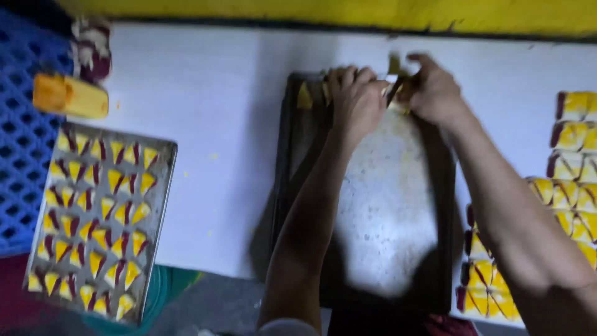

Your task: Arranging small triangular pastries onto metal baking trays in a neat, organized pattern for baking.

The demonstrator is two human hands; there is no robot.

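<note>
- A blue perforated crate [22,143] fills the far left edge, and a yellow-orange block [69,96] rests on its right rim beside a crumpled red-and-white cloth [92,48].
- Just right of the crate, a full metal tray [163,186] overhangs the near edge of the worktop [224,124]; it carries rows of small triangular pastry pieces, yellow with dark red edges, tips pointing many ways.
- The worktop is white and flat, with a yellow wall [373,12] along its far side and grey floor showing below its near edge.
- A dark baking tray [385,205] lies at the centre, long axis running from the person toward the wall; its floured bottom is mostly bare.
- The left hand [356,99] is curled closed at the tray's far end, fingers bent down over pastry pieces [305,96] lined along that far rim.
- The right hand [432,90] is close beside it, fingers pinched on a yellow piece [398,99]; blur hides the exact grip and which way the piece points.
- Both forearms cross over the tray and cover part of its bottom.
- At the right, uncut strips of yellow-and-red pastry [572,162] lie in stacked rows on the worktop, partly behind the right arm.
</note>
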